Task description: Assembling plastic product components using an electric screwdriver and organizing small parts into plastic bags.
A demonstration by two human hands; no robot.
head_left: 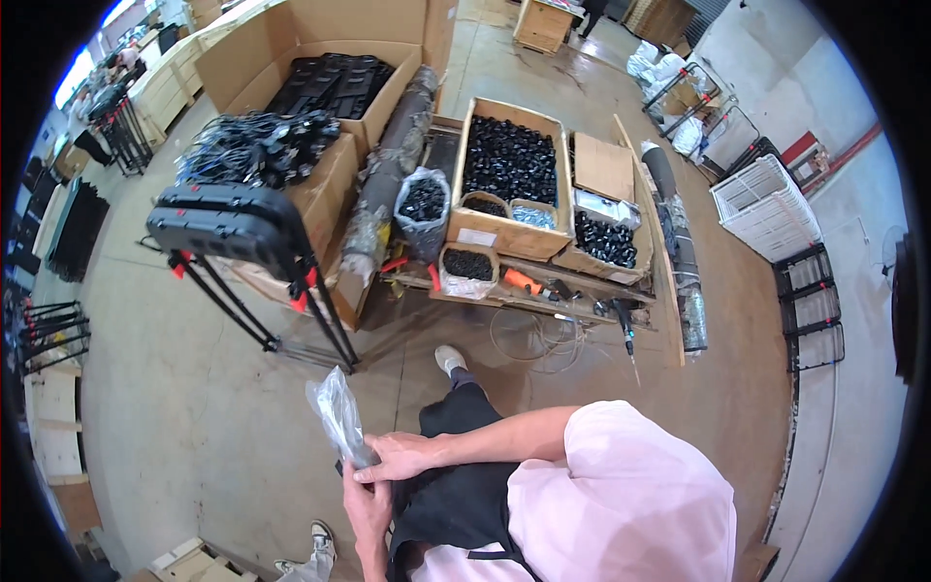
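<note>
A crumpled clear plastic bag (337, 412) is held low in front of my body, its loose end pointing up and away to the left. My left hand (367, 500) is closed round its lower end from below. From the right, my right hand (402, 456) reaches across and grips the same end, its fingers next to my left thumb. Something greyish shows through the plastic near my fingers, but I cannot make out what it is. Just beyond the bag stands a black folding stand (233, 223) with red clips and dark legs.
Ahead, a low bench (543, 301) carries a wooden box (485, 228) of black parts, smaller boxes, an orange-handled tool (524, 282) and a power screwdriver (626, 325). Cables lie on a carton (325, 184). A hose (529, 349) coils on the floor. Another person's shoe (322, 535) shows lower left.
</note>
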